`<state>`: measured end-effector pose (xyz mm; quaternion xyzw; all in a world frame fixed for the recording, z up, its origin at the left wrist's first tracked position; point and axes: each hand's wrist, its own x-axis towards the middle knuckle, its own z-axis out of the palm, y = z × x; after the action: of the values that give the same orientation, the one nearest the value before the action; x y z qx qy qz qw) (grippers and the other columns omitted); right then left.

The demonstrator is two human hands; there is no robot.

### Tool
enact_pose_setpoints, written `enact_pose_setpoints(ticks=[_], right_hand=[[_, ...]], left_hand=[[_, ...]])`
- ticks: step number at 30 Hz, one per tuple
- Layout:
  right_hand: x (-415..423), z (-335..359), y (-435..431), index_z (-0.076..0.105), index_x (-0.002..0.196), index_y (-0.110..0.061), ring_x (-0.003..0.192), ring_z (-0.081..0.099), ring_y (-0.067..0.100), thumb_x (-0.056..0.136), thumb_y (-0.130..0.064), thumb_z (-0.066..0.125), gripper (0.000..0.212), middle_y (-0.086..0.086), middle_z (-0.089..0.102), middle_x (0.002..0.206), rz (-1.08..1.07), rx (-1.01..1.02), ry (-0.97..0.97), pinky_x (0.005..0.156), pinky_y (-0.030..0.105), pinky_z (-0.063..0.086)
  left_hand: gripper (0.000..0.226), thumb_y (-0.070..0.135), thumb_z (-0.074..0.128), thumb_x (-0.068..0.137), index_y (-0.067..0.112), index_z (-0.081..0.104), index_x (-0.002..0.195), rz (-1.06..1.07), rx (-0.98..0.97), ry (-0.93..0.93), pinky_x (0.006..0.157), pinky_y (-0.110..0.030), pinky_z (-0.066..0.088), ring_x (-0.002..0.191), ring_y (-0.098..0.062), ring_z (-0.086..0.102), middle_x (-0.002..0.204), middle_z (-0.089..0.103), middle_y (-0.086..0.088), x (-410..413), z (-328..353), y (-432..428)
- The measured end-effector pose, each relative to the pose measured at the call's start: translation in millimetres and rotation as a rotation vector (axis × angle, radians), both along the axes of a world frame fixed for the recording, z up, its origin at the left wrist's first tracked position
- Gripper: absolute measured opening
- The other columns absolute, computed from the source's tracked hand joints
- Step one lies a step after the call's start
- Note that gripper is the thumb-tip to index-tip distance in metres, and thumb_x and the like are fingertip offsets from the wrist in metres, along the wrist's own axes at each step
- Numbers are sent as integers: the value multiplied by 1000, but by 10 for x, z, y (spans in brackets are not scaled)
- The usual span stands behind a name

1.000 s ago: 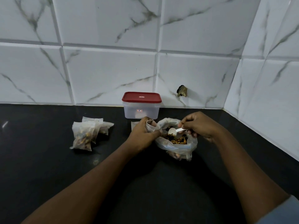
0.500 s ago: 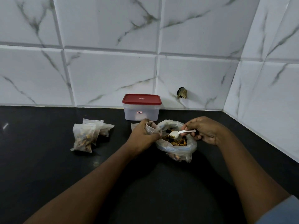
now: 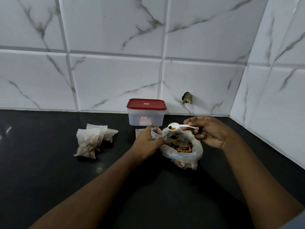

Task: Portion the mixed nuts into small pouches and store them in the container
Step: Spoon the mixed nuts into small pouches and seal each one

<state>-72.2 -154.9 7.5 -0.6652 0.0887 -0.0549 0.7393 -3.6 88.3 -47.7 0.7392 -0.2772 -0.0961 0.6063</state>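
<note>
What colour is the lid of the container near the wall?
Dark red; the lid shows best in the head view.

Forearms (image 3: 99, 184) bare; pale grey-blue sleeve edge (image 3: 299, 224) on right arm

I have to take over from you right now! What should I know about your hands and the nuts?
Left hand holds an open small pouch. Right hand holds the white spoon, loaded with nuts, above the big nut bag.
Done: filled pouches lie to the left.
Left: tip this scoop in, fill more, then store all in the closed red-lidded container.
</note>
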Motion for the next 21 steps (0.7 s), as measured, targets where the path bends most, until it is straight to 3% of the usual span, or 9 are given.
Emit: enact_pose_setpoints(ticks=[5,8,11,13,16,19,21], right_hand=[[10,-39,257,75,105,3,63,56,13,95,6,63,16,18,73,93,117,-133,-77,49,20,45],[-11,-62,346,79,106,-5,75,65,22,94,4,69,18,21,75,101,182,-387,-99,66,28,58],[-48,-38,396,81,106,-19,90,75,20,91,-1,74,24,7,80,103,222,-666,-133,82,31,61],[-74,10,416,81,105,-24,100,76,18,91,-3,74,27,1,80,106,180,-702,-175,89,34,62],[-103,89,297,82,101,-21,96,77,19,90,2,71,28,-1,80,101,20,-668,-218,90,37,62],[-92,93,97,83,94,-22,84,75,21,91,-3,70,24,-3,79,92,-34,-904,-140,83,38,62],[-57,25,73,84,91,-28,81,71,12,89,-8,71,24,-8,77,89,21,-1089,-43,74,31,58]], left_hand=[[33,22,76,93,28,59,120,0,-16,-12,85,-24,56,106,-8,69,117,71,7,4,-17,-2],[30,21,76,92,25,61,118,20,-7,-35,80,-24,55,98,-9,70,109,71,5,11,-22,-9],[32,18,79,89,24,60,114,56,1,-59,81,-27,57,98,-13,68,108,68,3,11,-30,-33],[34,16,79,89,26,59,114,37,1,-49,82,-26,56,101,-11,67,111,67,4,12,-32,-30],[33,18,78,90,28,60,115,17,-17,-36,84,-25,55,104,-9,68,113,70,6,12,-23,-7],[32,20,79,89,26,61,115,24,-3,-30,87,-28,56,103,-10,68,112,71,6,9,-2,-11],[31,21,79,90,27,61,114,25,9,-17,87,-29,57,103,-10,68,111,70,5,9,1,-18]])
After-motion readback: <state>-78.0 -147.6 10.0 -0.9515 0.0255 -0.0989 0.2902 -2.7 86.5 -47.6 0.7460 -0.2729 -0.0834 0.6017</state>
